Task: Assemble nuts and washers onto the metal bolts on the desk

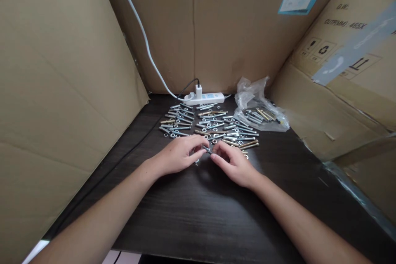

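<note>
Between the fingertips of both hands is a small metal bolt (208, 150), grey and held just above the dark table. My left hand (182, 152) pinches its left end with a ring-like piece near the fingertips. The other end sits in the pinch of my right hand (233, 161). Fingers cover much of the bolt. Beyond the hands, rows of bolts and sleeves (213, 126), silver and brass-coloured, lie on the table with loose washers (214, 141) among them. A small metal piece (196, 162) shows under my left hand.
A clear plastic bag (253, 99) holding more bolts lies at the back right. Behind the rows stands a white power strip (206, 98) with a plugged-in charger. A black cable (130, 150) crosses the dark table (198, 214) on the left. Cardboard walls (154, 20) enclose three sides.
</note>
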The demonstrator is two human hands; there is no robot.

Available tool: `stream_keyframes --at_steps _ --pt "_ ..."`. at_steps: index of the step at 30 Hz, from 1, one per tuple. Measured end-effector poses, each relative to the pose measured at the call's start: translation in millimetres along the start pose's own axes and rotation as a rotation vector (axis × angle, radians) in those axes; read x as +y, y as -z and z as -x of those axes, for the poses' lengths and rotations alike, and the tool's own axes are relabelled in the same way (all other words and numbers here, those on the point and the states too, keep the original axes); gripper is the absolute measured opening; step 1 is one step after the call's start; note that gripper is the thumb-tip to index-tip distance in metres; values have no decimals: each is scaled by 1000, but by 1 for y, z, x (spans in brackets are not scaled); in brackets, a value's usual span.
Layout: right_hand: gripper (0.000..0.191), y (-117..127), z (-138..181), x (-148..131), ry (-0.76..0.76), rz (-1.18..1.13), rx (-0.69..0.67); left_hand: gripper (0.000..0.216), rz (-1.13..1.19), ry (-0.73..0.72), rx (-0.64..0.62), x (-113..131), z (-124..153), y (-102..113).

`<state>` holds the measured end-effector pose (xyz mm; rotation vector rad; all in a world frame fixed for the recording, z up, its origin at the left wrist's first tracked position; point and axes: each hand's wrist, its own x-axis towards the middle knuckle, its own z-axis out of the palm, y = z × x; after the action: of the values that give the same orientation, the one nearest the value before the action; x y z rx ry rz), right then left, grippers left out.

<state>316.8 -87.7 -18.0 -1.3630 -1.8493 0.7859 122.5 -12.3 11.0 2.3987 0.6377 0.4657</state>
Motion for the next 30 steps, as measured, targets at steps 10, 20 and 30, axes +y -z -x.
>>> stream_keyframes --at_steps 10,20,30 --pt "20 1 -1 -7 17 -134 40 15 -72 -58 -21 5 0 -10" --pt "18 -1 -1 3 -59 -86 187 19 -305 211 -248 3 6 1" --pt "17 -2 -1 4 -39 -75 181 5 -280 157 -235 -3 7 -5"
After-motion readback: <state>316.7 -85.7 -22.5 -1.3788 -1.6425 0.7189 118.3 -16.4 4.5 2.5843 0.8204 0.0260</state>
